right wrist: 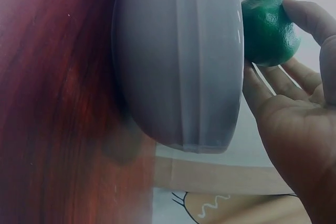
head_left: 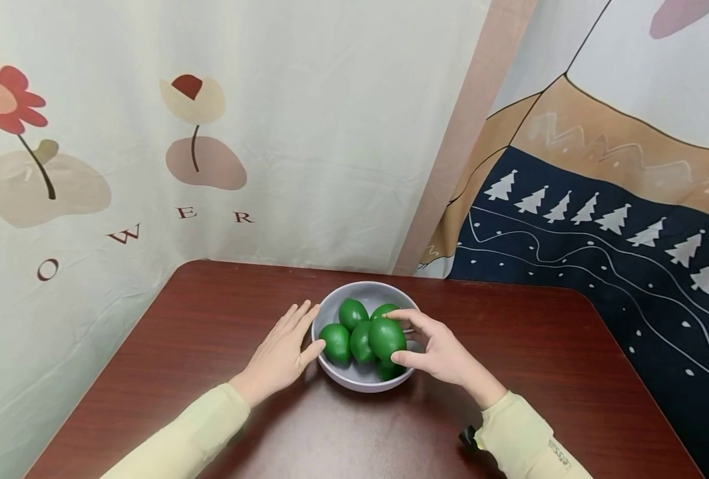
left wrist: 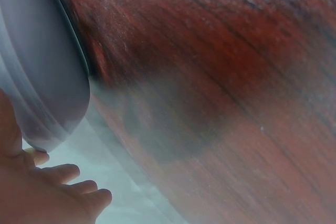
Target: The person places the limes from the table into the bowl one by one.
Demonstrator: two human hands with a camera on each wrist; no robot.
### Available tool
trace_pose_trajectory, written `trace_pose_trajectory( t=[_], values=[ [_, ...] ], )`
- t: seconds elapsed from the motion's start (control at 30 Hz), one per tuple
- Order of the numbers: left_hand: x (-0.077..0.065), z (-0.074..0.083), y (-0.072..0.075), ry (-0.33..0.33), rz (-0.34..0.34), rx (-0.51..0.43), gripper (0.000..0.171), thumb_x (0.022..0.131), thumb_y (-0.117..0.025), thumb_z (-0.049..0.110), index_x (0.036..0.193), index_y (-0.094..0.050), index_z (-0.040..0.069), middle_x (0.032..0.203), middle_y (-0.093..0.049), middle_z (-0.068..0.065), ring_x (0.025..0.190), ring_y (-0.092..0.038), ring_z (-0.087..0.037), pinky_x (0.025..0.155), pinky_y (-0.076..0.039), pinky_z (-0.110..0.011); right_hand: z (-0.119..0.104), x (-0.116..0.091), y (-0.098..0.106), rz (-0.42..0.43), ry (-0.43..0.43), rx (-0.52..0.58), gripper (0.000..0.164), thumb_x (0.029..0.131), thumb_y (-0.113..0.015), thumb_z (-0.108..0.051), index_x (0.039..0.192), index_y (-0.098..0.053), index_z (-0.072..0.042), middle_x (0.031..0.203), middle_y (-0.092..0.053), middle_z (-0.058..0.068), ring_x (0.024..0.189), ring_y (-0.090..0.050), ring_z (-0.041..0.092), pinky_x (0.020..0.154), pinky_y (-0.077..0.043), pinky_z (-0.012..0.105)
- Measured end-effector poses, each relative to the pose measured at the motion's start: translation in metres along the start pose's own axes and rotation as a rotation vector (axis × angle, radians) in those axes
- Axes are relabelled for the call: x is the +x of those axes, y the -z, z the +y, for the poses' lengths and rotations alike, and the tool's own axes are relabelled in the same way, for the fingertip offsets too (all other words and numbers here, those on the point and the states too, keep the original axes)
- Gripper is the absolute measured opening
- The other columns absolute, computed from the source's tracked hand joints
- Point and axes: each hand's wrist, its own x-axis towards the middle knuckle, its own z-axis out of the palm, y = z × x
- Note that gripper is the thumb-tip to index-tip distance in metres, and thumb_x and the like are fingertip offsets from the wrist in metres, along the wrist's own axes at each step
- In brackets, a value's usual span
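Note:
A pale grey-lilac bowl [head_left: 354,384] stands on the table with several green limes [head_left: 335,342] in it. My right hand [head_left: 435,347] holds one lime [head_left: 387,339] between thumb and fingers, over the right side of the bowl. In the right wrist view that lime [right wrist: 268,29] shows above the bowl's rim [right wrist: 236,51], with the thumb on one side and fingers beneath. My left hand [head_left: 283,349] rests against the bowl's left side, fingers straight, thumb at the rim. The left wrist view shows its fingers [left wrist: 63,173] beside the bowl's outer wall [left wrist: 50,61].
The dark red wooden table [head_left: 210,332] has rounded back corners. Behind it hangs a pale curtain [head_left: 330,133] with printed flowers and letters. To the right is a cloth [head_left: 570,253] with trees and mountains. A small black object [head_left: 469,438] shows at the right cuff.

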Motion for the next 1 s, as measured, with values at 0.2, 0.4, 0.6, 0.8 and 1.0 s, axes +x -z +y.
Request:
trace_pose_trajectory(
  t=[0.2, 0.4, 0.6, 0.8, 1.0],
  values=[
    [0.0, -0.001, 0.0, 0.003, -0.002, 0.002, 0.068, 0.103, -0.061, 0.038, 0.158, -0.041, 0.004, 0.164, -0.035, -0.022, 0.153, -0.026, -0.045, 0.123, -0.024, -0.058, -0.001, -0.001, -0.004, -0.043, 0.004, 0.019, 0.059, 0.086, -0.082, -0.007, 0.14, -0.059, -0.01, 0.137, -0.061, 0.012, 0.113, -0.067, 0.03, 0.096, -0.056, 0.029],
    [0.0, -0.001, -0.001, 0.002, -0.002, 0.004, 0.067, 0.103, -0.061, 0.038, 0.158, -0.041, 0.003, 0.164, -0.035, -0.022, 0.153, -0.026, -0.045, 0.123, -0.024, -0.058, 0.0, 0.0, -0.008, -0.074, 0.04, 0.023, 0.057, 0.086, -0.082, -0.006, 0.139, -0.06, -0.008, 0.136, -0.061, 0.012, 0.113, -0.067, 0.031, 0.097, -0.056, 0.03],
    [0.0, 0.0, -0.001, 0.002, -0.003, -0.005, 0.067, 0.103, -0.061, 0.037, 0.158, -0.041, 0.003, 0.163, -0.035, -0.022, 0.153, -0.026, -0.045, 0.123, -0.025, -0.059, 0.002, 0.0, -0.011, -0.084, 0.098, 0.042, 0.056, 0.085, -0.082, -0.003, 0.136, -0.061, -0.005, 0.133, -0.059, 0.015, 0.114, -0.065, 0.025, 0.098, -0.057, 0.037],
    [-0.001, 0.0, 0.0, 0.005, -0.002, -0.002, 0.067, 0.103, -0.061, 0.037, 0.158, -0.041, 0.003, 0.163, -0.036, -0.023, 0.153, -0.026, -0.046, 0.123, -0.025, -0.058, 0.003, -0.001, -0.014, -0.103, 0.093, 0.05, 0.057, 0.084, -0.083, -0.005, 0.137, -0.063, -0.006, 0.135, -0.058, 0.013, 0.116, -0.065, 0.021, 0.1, -0.056, 0.035],
    [-0.001, 0.0, 0.0, 0.007, -0.002, 0.001, 0.067, 0.103, -0.062, 0.036, 0.158, -0.041, 0.003, 0.163, -0.036, -0.023, 0.153, -0.026, -0.046, 0.122, -0.026, -0.059, 0.002, 0.001, -0.018, -0.13, 0.074, 0.029, 0.055, 0.084, -0.083, -0.006, 0.136, -0.064, -0.006, 0.135, -0.06, 0.012, 0.115, -0.066, 0.022, 0.1, -0.056, 0.032]
  ],
)
